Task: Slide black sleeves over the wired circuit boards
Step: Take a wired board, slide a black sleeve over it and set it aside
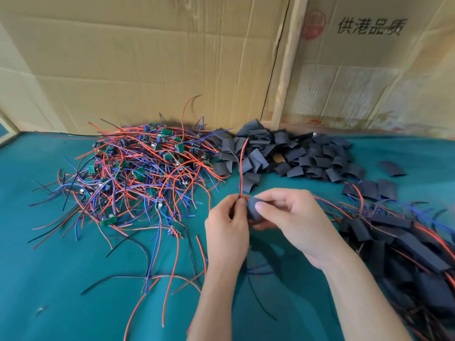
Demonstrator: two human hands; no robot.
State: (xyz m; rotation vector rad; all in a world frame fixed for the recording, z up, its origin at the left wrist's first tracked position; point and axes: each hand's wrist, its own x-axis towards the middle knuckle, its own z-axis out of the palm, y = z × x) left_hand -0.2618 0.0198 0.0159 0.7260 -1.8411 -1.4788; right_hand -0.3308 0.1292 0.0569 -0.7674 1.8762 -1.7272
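Bare worktop lies toward the near left corner. Right hand pinches a black sleeve; left hand, touching it, grips red and black wires.

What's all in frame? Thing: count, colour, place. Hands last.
unsleeved boards pile: too many to count, green boards with red, blue and black wires, left on the cloth
empty sleeves pile: dozens, black, centre back against the cardboard
loose sleeves: a few, black, right of the main pile
sleeved boards pile: many, black sleeves with red and blue wires trailing, right edge
held sleeve: one, black, between both hands
held wires: a red and a black, rising from the left hand
cloth: one, teal, covers the table
cardboard: tan sheets, backdrop, printed characters top right
left hand: pinches the wires
right hand: grip on the sleeve
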